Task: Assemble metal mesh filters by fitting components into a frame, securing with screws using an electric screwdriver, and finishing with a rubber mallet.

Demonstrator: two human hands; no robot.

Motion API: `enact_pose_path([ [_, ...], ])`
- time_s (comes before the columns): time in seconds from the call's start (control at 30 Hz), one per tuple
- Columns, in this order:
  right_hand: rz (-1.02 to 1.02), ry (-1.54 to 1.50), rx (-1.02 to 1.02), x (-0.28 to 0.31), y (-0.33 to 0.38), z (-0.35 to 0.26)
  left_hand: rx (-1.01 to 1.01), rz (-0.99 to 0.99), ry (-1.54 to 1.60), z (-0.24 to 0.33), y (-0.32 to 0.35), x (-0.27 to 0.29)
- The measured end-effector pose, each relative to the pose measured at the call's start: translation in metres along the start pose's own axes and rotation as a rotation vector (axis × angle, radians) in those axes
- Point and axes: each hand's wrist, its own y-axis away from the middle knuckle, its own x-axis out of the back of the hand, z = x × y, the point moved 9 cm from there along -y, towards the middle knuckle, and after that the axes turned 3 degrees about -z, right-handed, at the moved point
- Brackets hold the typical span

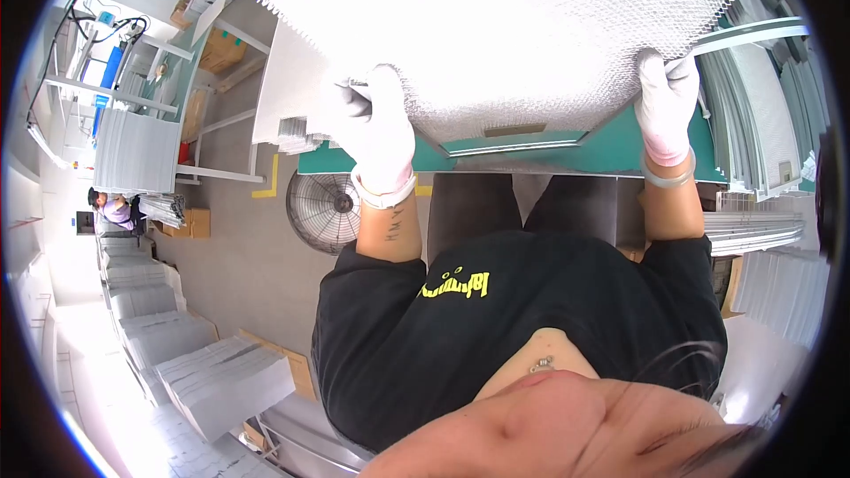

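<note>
A large sheet of silvery metal mesh (531, 44) with jagged edges spreads out in front of me, its middle washed out by glare. My left hand (381, 128), in a white glove, is closed at the sheet's near left edge. Closed on the near right edge is my right hand (666, 104), gloved likewise, with thumb and fingers pinching the mesh. Beneath the sheet's near edge shows a thin metal frame (518, 149) on a green tabletop (629, 146). A small brownish rectangle (515, 130) lies by the sheet's near edge.
White panels (288, 93) are stacked left of the mesh. Framed filter panels (753, 115) stand in rows on the right. A round floor fan (328, 212) is below the table at left. Farther left are stacked panels (221, 381) and another person (115, 206).
</note>
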Motion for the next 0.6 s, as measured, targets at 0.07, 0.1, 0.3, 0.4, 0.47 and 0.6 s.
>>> enact_pose_path([
  [0.07, 0.0, 0.05, 0.011, -0.001, 0.002, -0.003, 0.043, -0.032, 0.022, 0.001, 0.002, -0.005],
  [0.1, 0.015, 0.063, 0.034, -0.001, 0.004, -0.006, 0.039, -0.02, -0.084, 0.002, 0.002, -0.004],
  [0.3, 0.062, 0.0, 0.014, -0.005, 0.004, -0.009, -0.006, 0.022, 0.012, -0.005, -0.002, 0.006],
  [0.4, 0.043, 0.008, 0.021, 0.005, 0.007, -0.003, -0.01, -0.17, -0.043, -0.006, 0.002, -0.002],
  [0.47, -0.011, 0.037, 0.025, 0.005, 0.009, -0.002, -0.166, -0.008, -0.48, 0.014, 0.01, -0.007],
  [0.6, -0.012, 0.001, 0.007, 0.004, 0.012, -0.008, -0.08, -0.118, -0.163, 0.002, 0.01, -0.003],
])
